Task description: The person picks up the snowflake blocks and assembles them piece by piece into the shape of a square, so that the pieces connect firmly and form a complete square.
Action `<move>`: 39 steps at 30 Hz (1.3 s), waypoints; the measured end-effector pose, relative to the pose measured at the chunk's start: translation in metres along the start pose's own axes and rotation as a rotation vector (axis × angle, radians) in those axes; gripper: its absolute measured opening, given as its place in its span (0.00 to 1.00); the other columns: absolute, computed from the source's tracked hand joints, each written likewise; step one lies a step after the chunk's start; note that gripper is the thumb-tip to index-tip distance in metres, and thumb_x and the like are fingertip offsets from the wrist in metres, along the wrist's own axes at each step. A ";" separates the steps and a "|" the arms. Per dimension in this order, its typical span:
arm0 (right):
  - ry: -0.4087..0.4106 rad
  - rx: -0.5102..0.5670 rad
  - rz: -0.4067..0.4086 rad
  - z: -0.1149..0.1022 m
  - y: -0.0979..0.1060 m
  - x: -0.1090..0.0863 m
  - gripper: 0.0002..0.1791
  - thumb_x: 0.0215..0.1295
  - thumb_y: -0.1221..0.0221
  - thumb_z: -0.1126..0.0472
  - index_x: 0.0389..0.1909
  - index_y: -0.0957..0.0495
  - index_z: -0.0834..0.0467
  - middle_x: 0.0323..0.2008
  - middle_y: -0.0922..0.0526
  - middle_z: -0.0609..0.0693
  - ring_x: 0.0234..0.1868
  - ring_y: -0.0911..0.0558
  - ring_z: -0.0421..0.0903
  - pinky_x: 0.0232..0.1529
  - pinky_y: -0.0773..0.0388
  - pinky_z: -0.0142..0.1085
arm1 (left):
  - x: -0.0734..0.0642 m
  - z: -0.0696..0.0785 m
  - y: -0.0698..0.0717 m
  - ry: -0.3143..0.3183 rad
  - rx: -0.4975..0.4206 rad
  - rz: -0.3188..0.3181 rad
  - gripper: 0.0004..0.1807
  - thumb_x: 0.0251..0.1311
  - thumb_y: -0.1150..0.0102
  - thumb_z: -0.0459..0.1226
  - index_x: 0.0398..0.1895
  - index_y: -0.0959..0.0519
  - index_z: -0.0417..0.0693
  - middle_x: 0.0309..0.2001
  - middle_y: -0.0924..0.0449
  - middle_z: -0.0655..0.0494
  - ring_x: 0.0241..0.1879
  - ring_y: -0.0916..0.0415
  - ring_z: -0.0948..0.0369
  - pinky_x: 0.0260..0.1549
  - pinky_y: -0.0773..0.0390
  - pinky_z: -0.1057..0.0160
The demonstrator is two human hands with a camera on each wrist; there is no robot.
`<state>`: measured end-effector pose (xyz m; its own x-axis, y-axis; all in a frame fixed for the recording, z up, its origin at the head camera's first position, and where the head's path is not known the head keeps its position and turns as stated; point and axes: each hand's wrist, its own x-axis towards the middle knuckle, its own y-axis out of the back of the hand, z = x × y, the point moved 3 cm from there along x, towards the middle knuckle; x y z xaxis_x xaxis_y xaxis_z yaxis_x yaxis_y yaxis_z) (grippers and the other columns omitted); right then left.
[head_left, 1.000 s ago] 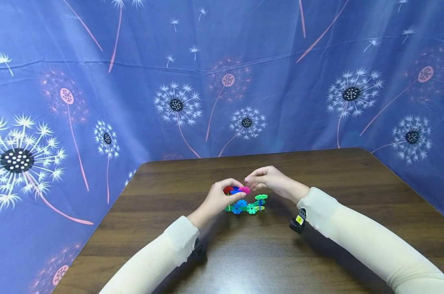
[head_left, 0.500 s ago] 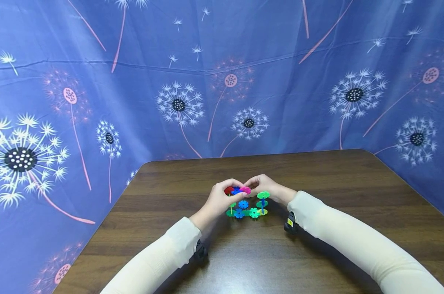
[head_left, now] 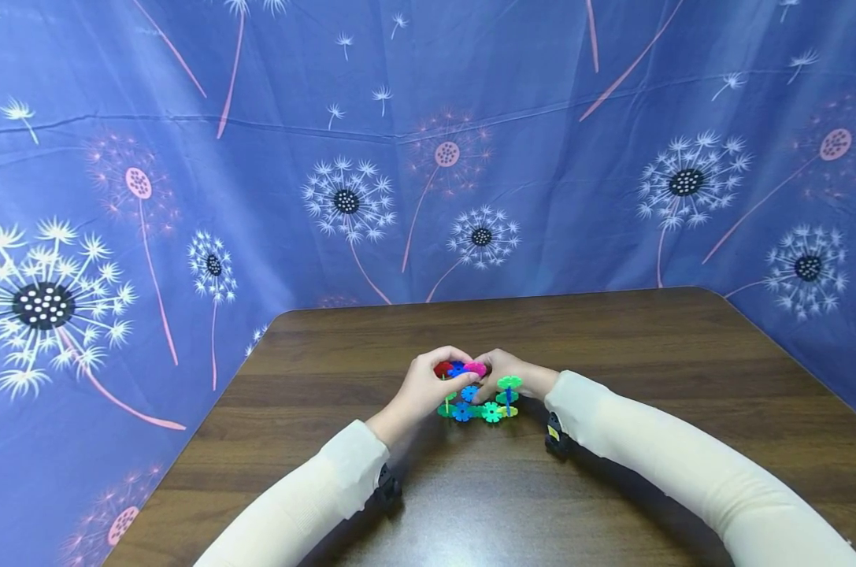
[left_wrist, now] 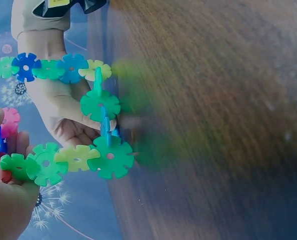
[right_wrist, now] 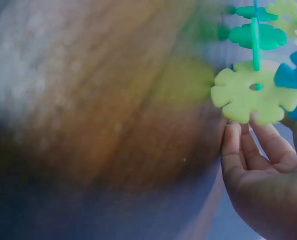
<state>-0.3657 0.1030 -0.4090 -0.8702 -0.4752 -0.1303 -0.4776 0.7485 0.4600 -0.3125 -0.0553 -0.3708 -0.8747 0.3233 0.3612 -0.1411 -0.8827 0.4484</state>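
Interlocking flower-shaped plastic discs form an upright frame on the table, with a row of green discs (head_left: 492,412) and blue discs (head_left: 461,411) along the bottom. My left hand (head_left: 424,386) pinches the top left row between thumb and fingers, at a red disc (head_left: 442,368), a blue disc and a pink disc (head_left: 476,368). My right hand (head_left: 502,365) sits behind the frame, its thumb right at a blue disc (head_left: 469,393). In the right wrist view, its loosely bent fingers lie beside a yellow disc (right_wrist: 253,95), nothing visible between them. Part of this hand is hidden.
The brown wooden table (head_left: 612,339) reaches back to a blue curtain (head_left: 576,157) printed with dandelions. At the frame's right side stands a short column topped by a green disc (head_left: 509,382). A black wrist camera (head_left: 557,437) hangs under the right cuff.
My right hand has moved left and down, from right of the frame to behind it, its thumb now at the blue disc. My left hand keeps its pinch on the top row.
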 end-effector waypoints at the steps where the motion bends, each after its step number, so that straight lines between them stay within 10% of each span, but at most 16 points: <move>1: -0.002 -0.006 0.003 0.000 0.000 0.000 0.21 0.41 0.29 0.77 0.40 0.21 0.68 0.19 0.32 0.45 0.23 0.34 0.39 0.26 0.34 0.29 | 0.000 0.000 0.000 -0.003 0.001 0.002 0.08 0.54 0.29 0.39 0.36 0.17 0.50 0.36 0.16 0.56 0.28 0.28 0.67 0.27 0.26 0.71; 11: -0.036 0.005 0.029 0.001 0.006 0.001 0.15 0.48 0.31 0.75 0.40 0.19 0.70 0.21 0.21 0.47 0.22 0.29 0.40 0.27 0.26 0.30 | -0.001 0.001 -0.001 0.024 -0.021 0.002 0.08 0.54 0.29 0.39 0.37 0.17 0.49 0.36 0.16 0.53 0.27 0.29 0.65 0.26 0.26 0.71; 19: 0.009 0.092 -0.127 -0.003 0.020 -0.001 0.09 0.58 0.36 0.70 0.39 0.19 0.70 0.24 0.16 0.48 0.24 0.20 0.42 0.34 0.19 0.36 | -0.001 -0.001 -0.001 0.011 -0.031 0.012 0.10 0.54 0.30 0.36 0.39 0.17 0.44 0.39 0.15 0.48 0.27 0.29 0.65 0.25 0.27 0.72; 39: -0.001 0.159 -0.210 -0.039 0.048 -0.026 0.14 0.66 0.41 0.64 0.48 0.19 0.67 0.37 0.13 0.49 0.37 0.16 0.46 0.42 0.20 0.35 | -0.002 -0.004 0.000 -0.002 -0.052 0.051 0.08 0.57 0.32 0.38 0.38 0.18 0.47 0.33 0.18 0.49 0.25 0.29 0.65 0.23 0.27 0.71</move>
<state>-0.3608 0.1335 -0.3495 -0.7499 -0.6276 -0.2090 -0.6608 0.6967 0.2790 -0.3126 -0.0573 -0.3748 -0.8803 0.2779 0.3846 -0.1201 -0.9146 0.3861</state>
